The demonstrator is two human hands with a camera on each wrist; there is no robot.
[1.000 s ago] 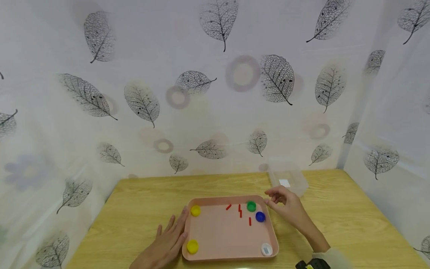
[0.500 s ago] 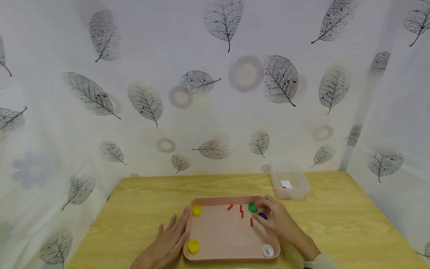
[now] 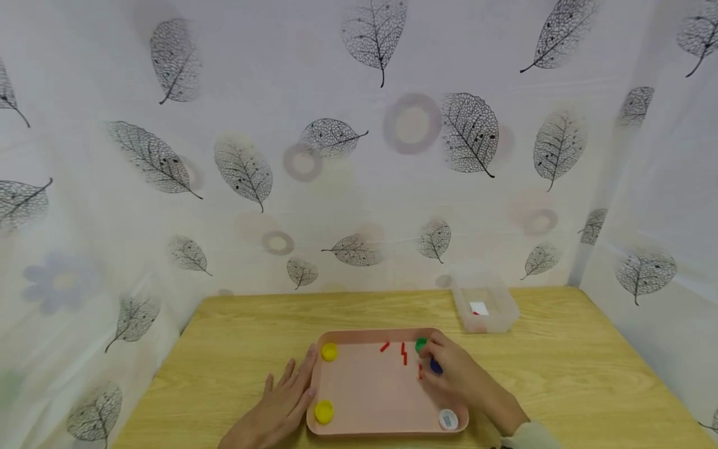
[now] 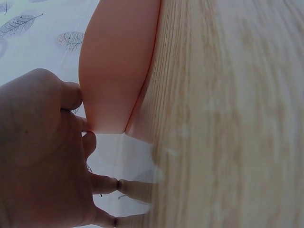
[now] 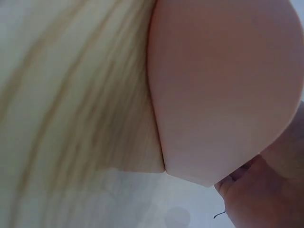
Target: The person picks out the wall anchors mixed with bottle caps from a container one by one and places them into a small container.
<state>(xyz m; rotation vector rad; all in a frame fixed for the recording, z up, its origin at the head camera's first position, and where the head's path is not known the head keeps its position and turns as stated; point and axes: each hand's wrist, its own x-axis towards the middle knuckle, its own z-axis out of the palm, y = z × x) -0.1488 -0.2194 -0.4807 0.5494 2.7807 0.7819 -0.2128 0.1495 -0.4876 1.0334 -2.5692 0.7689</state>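
A pink tray (image 3: 370,399) lies on the wooden table. My left hand (image 3: 280,399) rests against its left wall with fingers spread; in the left wrist view the thumb and fingers touch that wall. My right hand (image 3: 457,371) reaches over the tray's right side, thumb and forefinger bent but apart. The thumb tip partly covers a short red stick (image 3: 421,376). Under the fingers are a green cap (image 3: 421,344) and a blue cap (image 3: 435,366), both partly hidden. Several other red sticks (image 3: 384,346) lie to the left. The right wrist view hides my fingertips behind the tray wall.
Two yellow caps, a far one (image 3: 329,352) and a near one (image 3: 323,411), sit in the tray's left corners. A white cap (image 3: 448,419) is in the near right corner. Behind the tray stands a clear plastic box (image 3: 493,318) with a white label and a small red piece.
My right hand has moved from beside the clear box, over the tray's right wall, and down to the red stick near the blue cap. My left hand stays in place.
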